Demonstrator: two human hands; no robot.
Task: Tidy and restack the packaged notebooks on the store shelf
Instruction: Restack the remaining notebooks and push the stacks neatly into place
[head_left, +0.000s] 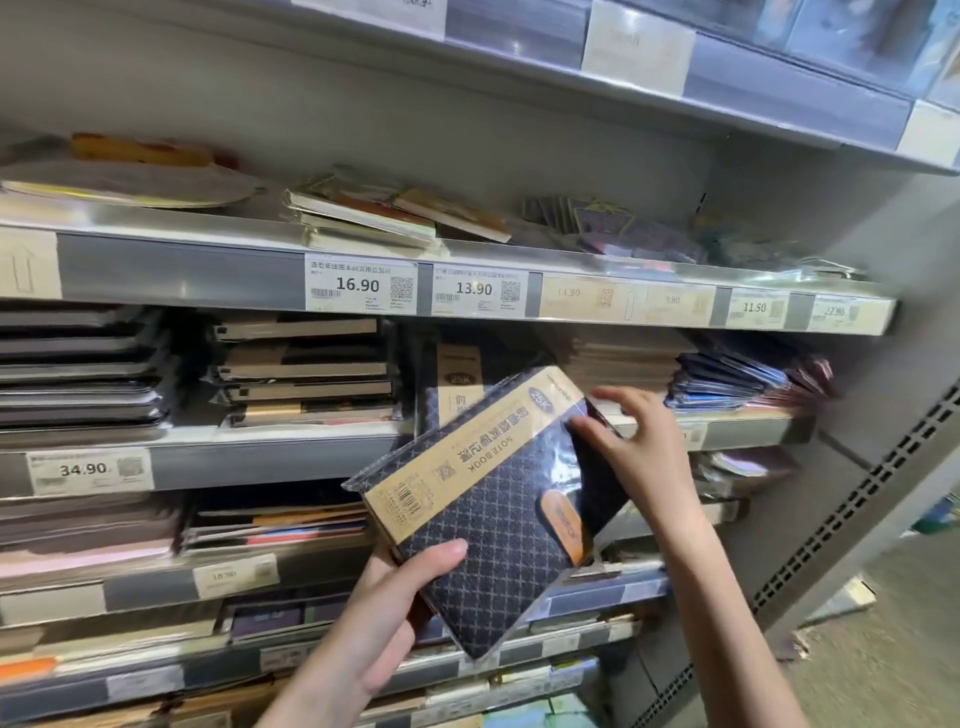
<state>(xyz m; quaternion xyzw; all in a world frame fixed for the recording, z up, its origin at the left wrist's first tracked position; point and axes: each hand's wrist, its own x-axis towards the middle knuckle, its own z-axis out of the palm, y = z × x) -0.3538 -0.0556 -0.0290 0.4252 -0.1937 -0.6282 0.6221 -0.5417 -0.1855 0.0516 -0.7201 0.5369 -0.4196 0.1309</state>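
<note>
A packaged notebook (498, 509), dark blue with a diamond pattern and a tan paper band, hangs tilted in front of the shelves. My left hand (384, 618) grips its lower left corner, thumb lying on the cover. My right hand (639, 447) touches its upper right edge with spread fingers. Behind it on the second shelf (291, 447) a matching notebook (457, 374) stands upright. Left of that lies a stack of brown and black notebooks (306, 369).
Dark flat packs (78, 369) pile up at the far left of the same shelf, blue wrapped packs (737, 379) at the right. The shelf above (208, 275) carries spiral notebooks and price tags. Lower shelves hold more stationery. A grey upright post (893, 415) bounds the right side.
</note>
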